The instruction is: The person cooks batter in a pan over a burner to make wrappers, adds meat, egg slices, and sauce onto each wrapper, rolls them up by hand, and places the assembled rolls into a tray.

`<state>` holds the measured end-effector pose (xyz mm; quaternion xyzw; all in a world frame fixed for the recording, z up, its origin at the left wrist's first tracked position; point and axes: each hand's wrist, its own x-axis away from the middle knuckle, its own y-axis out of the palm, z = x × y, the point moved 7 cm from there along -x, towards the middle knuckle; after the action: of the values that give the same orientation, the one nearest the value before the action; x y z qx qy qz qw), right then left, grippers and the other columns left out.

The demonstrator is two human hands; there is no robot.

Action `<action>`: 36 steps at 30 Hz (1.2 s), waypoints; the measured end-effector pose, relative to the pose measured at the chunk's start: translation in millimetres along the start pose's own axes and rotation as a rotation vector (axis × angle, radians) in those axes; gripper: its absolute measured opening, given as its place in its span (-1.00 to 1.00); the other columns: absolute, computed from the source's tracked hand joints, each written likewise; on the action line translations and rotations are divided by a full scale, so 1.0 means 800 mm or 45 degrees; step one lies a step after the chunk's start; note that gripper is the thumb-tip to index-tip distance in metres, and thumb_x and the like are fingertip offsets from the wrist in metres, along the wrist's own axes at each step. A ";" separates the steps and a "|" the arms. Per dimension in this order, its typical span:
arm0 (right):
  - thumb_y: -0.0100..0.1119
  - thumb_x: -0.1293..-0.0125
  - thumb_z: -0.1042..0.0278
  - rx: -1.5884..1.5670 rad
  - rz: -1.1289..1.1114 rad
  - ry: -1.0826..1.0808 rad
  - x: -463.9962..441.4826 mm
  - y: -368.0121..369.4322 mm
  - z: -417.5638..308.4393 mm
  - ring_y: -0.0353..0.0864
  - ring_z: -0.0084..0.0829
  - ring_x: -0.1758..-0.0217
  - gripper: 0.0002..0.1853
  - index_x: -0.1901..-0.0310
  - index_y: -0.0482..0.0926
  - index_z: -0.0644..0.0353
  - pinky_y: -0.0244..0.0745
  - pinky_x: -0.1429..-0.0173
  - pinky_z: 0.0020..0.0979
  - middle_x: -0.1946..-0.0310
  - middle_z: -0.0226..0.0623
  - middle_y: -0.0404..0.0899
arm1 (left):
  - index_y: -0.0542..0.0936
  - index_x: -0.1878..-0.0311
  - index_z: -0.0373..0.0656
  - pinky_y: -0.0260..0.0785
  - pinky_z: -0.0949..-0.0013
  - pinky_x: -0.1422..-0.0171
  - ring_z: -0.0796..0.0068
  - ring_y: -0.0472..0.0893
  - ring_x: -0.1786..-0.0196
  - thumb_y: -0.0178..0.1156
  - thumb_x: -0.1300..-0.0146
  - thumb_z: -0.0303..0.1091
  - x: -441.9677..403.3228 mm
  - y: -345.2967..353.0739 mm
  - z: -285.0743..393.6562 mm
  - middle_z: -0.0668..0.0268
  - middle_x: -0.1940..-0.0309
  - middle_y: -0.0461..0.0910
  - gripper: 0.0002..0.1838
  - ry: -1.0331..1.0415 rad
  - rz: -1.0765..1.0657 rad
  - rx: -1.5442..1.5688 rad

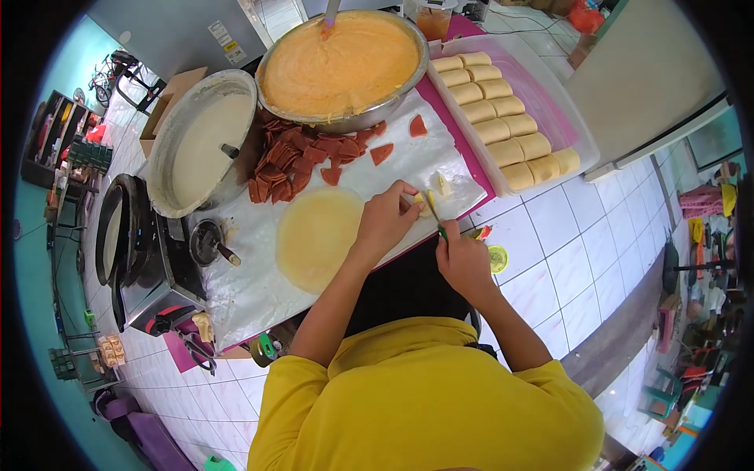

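Yellow piece (425, 209) near worktop's (428, 161) right corner, pinched in left hand (389, 216) between thumb and finger; probably soft, light, easily crushed: hold sides, clear of knife (437, 222). Right hand (465, 263) wrapped round its handle. Second chunk (444, 185) just beyond. Delicate-looking pancake (318, 239) left; red slices (287, 157), filling bowl (342, 67) crowd far side.

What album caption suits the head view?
Right hand holding a knife, left hand at a pale yellow piece, round sheet alongside.

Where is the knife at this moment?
In the head view, the knife is slightly right of centre, held in the right hand, with its blade just right of the left hand.
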<state>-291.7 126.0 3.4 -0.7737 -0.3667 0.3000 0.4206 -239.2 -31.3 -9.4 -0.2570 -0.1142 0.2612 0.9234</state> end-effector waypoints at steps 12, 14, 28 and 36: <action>0.12 -0.33 0.38 -0.311 0.066 -0.028 -0.003 -0.004 -0.011 0.59 0.03 0.59 -0.72 -0.04 0.39 0.17 0.47 0.46 -0.03 0.65 -0.09 0.55 | 0.54 0.02 -0.29 0.46 0.46 0.38 0.55 0.65 0.49 0.28 -0.34 -0.35 0.008 -0.005 -0.005 0.20 0.46 0.71 -0.74 -0.151 -0.050 0.201; 0.12 -0.33 0.38 -0.311 0.070 -0.036 -0.002 -0.004 -0.012 0.59 0.01 0.59 -0.72 -0.04 0.39 0.17 0.47 0.46 -0.03 0.65 -0.10 0.55 | 0.54 0.02 -0.29 0.46 0.46 0.39 0.55 0.64 0.50 0.28 -0.34 -0.35 0.007 -0.005 -0.005 0.21 0.46 0.71 -0.74 -0.152 -0.053 0.199; 0.10 -0.39 0.39 -0.198 0.065 -0.082 0.005 0.001 -0.014 0.57 -0.27 0.67 -0.75 -0.07 0.45 0.20 0.41 0.53 -0.23 0.71 -0.21 0.52 | 0.55 0.05 -0.30 0.46 0.46 0.35 0.58 0.64 0.47 0.31 -0.31 -0.34 0.011 -0.004 -0.008 0.23 0.48 0.69 -0.73 -0.085 0.005 0.252; 0.13 -0.42 0.42 -1.345 -0.301 0.283 0.012 0.038 -0.010 0.38 -0.67 0.66 -0.73 -0.10 0.45 0.20 0.20 0.54 -0.51 0.73 -0.46 0.41 | 0.44 -0.17 -0.21 0.46 0.51 0.32 0.60 0.61 0.45 0.23 -0.39 -0.37 0.053 -0.044 -0.006 0.24 0.43 0.68 -0.65 -0.107 0.015 0.496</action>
<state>-270.6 119.4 -20.8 -0.8601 -0.5051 -0.0576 0.0421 -187.6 -35.9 8.6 -0.0630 -0.0985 0.2944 0.9485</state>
